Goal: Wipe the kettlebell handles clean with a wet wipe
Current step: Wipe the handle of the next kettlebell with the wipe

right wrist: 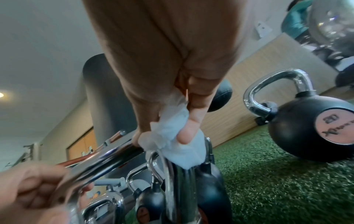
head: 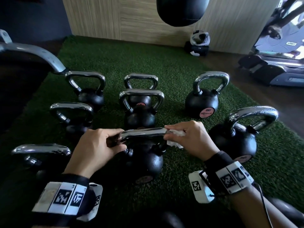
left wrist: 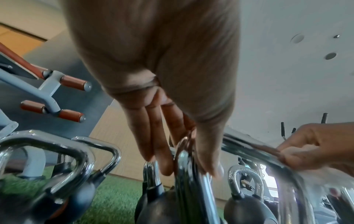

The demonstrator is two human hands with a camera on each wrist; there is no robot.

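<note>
Head view: we see eight kettlebells standing on a green turf mat (head: 181, 66), each with a black ball and a chrome handle. The nearest kettlebell (head: 144, 163) stands at the middle of the front row, and both hands work at its handle (head: 143, 132). Our left hand (head: 97, 148) grasps the left corner of this handle, the fingers over the far side and the thumb on the near side; the left wrist view shows the fingers (left wrist: 153, 136) reaching down beside the chrome bar, and motion blur softens their tips. Our right hand (head: 190, 139) grips the right corner of the handle through a white wet wipe (head: 176, 137). In the right wrist view the wet wipe (right wrist: 172, 136) is bunched between thumb and fingers and pressed against the bend where the handle (right wrist: 107, 159) turns downward; a loose flap hangs below the fingers. To the right stand two more kettlebells apart from the hands: one near the right forearm (head: 235, 140) and one further back (head: 202, 102) with a pink label. A black punching bag (head: 181, 10) hangs above the far edge of the mat, and a grey exercise machine (head: 276, 66) stands at the right.
</note>
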